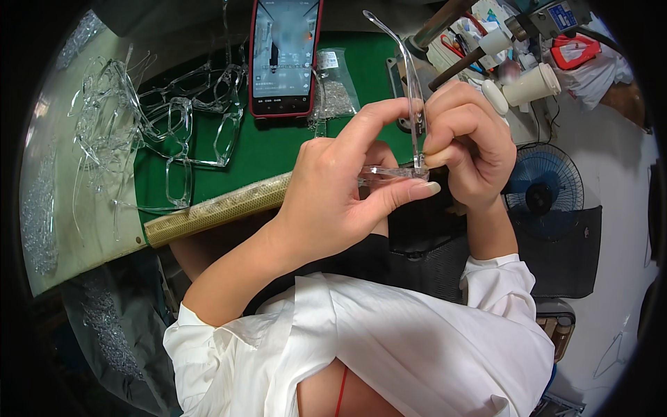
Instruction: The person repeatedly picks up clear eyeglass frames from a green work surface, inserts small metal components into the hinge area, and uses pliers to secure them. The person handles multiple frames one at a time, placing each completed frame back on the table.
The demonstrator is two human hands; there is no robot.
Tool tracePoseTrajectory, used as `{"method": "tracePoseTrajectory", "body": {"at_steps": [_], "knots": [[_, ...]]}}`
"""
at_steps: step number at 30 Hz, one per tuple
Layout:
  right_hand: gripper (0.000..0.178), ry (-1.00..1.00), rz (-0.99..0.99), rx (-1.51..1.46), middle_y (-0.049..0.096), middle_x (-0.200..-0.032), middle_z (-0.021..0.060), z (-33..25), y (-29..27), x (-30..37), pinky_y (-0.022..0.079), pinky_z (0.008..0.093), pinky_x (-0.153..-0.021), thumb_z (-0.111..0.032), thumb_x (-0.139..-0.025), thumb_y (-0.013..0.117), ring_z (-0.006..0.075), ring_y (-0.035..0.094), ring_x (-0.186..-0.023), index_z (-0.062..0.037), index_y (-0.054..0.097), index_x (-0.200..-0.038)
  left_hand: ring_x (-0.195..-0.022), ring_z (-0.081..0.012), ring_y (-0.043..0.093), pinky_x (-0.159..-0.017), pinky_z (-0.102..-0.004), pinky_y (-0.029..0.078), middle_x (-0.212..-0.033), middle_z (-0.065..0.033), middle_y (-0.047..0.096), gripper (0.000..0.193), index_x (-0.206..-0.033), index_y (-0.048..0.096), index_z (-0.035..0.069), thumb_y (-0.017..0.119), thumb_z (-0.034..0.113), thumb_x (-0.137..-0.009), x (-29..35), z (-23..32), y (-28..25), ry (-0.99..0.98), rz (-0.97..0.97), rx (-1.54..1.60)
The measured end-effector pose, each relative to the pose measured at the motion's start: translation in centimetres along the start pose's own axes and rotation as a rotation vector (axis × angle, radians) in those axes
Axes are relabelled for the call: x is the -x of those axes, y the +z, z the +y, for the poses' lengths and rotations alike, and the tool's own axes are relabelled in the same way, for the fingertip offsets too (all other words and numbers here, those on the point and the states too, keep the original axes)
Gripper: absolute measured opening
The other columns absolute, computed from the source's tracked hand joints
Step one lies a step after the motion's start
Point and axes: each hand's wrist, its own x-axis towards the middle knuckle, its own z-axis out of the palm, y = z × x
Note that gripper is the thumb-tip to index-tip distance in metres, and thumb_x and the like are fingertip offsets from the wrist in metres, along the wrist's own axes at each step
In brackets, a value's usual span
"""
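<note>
A clear plastic eyeglass frame [379, 170] is between my two hands, raised over the near edge of the bench. My left hand [340, 177] grips its front, the thumb lying along the corner by the hinge. One clear temple arm [410, 76] stands up from that corner, its curved tip pointing away from me. At the hinge end of this temple my right hand [469, 142] is closed, thumb and forefinger pinched together. Whether a small part sits in that pinch is hidden. Much of the frame's front is covered by my left hand.
Several clear eyeglass frames [179, 142] lie heaped on the green mat [149, 181] to the left. A red-cased phone [283, 59] stands behind, beside a bag of small clear parts [337, 94]. A metal machine [451, 24], a white cup [531, 85] and a fan [545, 184] are right.
</note>
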Motion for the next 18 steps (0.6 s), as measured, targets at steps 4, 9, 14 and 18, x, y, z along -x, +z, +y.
{"method": "tracePoseTrajectory", "body": {"at_steps": [4, 9, 14, 18], "knots": [[0.014, 0.024, 0.048, -0.074, 0.058, -0.078, 0.0075, 0.07, 0.15, 0.23, 0.043, 0.0235, -0.058, -0.009, -0.075, 0.072, 0.0146, 0.055, -0.068, -0.0003, 0.063, -0.08, -0.07, -0.0074, 0.061, -0.066, -0.0205, 0.049, -0.096, -0.0066, 0.064, 0.064, -0.131, 0.042, -0.005, 0.075, 0.009, -0.078, -0.15, 0.21, 0.15, 0.003, -0.002, 0.034], [0.017, 0.024, 0.063, -0.077, 0.058, -0.079, 0.0076, 0.03, 0.16, 0.42, 0.042, 0.0235, -0.058, -0.013, -0.077, 0.072, 0.015, 0.054, -0.068, 0.0003, 0.062, -0.081, -0.069, -0.0076, 0.06, -0.064, -0.0202, 0.049, -0.084, -0.0058, 0.064, 0.063, -0.132, 0.041, -0.005, 0.074, 0.008, -0.079, -0.16, 0.48, 0.29, -0.06, -0.022, 0.154], [0.021, 0.003, 0.093, -0.08, 0.055, -0.077, 0.0073, 0.26, 0.41, 0.49, 0.041, 0.0236, -0.058, -0.018, -0.081, 0.07, 0.0149, 0.053, -0.068, 0.001, 0.06, -0.08, -0.067, -0.0077, 0.06, -0.061, -0.0199, 0.049, -0.077, -0.005, 0.063, 0.063, -0.133, 0.039, -0.005, 0.073, 0.008, -0.08, -0.36, 0.52, 0.5, -0.092, -0.032, 0.251], [0.024, -0.006, 0.092, -0.079, 0.055, -0.077, 0.0073, 0.46, 0.36, 0.59, 0.04, 0.0236, -0.057, -0.021, -0.083, 0.069, 0.0147, 0.052, -0.068, 0.0011, 0.06, -0.08, -0.068, -0.0077, 0.06, -0.06, -0.0197, 0.049, -0.079, -0.0055, 0.064, 0.063, -0.133, 0.039, -0.005, 0.072, 0.008, -0.081, -0.41, 0.56, 0.52, -0.122, -0.039, 0.299]]}}
